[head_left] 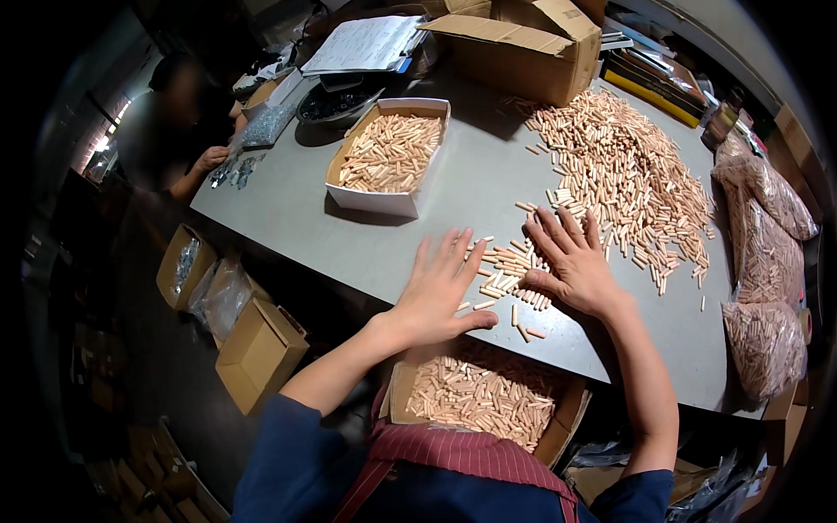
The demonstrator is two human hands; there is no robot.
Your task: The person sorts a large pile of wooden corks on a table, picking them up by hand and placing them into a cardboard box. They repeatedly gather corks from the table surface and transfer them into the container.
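Small wooden dowel pins lie loosely spread on the grey table between my two hands. My left hand is over the table's near edge, palm down with fingers spread, beside these dowels. On their right side my right hand rests flat with its fingers apart, its thumb toward the loose dowels. A large heap of dowels covers the table beyond and to the right of it. Below the near edge, against my apron, a cardboard box holds many more dowels. Neither hand grips anything.
A white open box of dowels stands farther back. Behind are a dark bowl, papers and a big carton. Filled plastic bags line the right edge. Another person's hand is at the far left, near metal parts.
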